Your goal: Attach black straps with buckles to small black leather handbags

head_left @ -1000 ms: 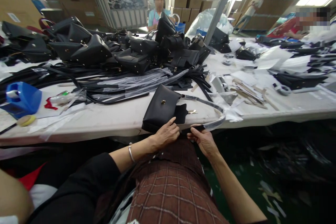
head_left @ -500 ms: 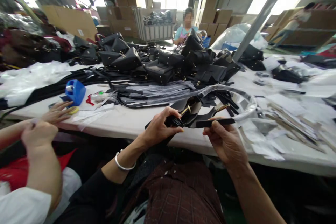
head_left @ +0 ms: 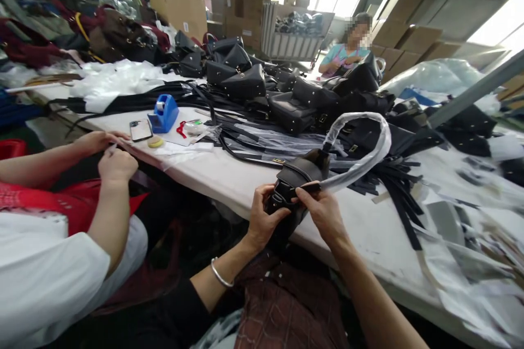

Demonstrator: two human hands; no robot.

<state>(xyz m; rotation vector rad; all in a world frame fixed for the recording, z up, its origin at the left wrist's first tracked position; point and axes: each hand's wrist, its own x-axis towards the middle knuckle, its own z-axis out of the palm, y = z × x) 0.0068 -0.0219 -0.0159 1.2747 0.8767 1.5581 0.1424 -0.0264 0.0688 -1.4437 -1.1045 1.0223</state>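
A black handbag (head_left: pixel 301 172) is tilted at the table's front edge, between my two hands. My left hand (head_left: pixel 264 212) is closed around its near left side, thumb by the metal ring. My right hand (head_left: pixel 323 210) pinches a short black strap end (head_left: pixel 308 187) against the bag's side. From the bag rises a looped handle (head_left: pixel 382 142) wrapped in clear plastic, arching over the table to the right. The bag's underside is hidden behind my hands and in shadow.
Black handbags (head_left: pixel 295 103) are piled across the table's far side, with black straps (head_left: pixel 403 202) in front. A blue tape dispenser (head_left: pixel 166 114) and a phone (head_left: pixel 140 130) lie left, near a co-worker's hands (head_left: pixel 117 158). Another person (head_left: pixel 347 52) sits opposite.
My view has swung right. The bag is now more upright and its flap lies closed over the opening. My right hand has brought the strap end in against the bag, nearer my left hand.
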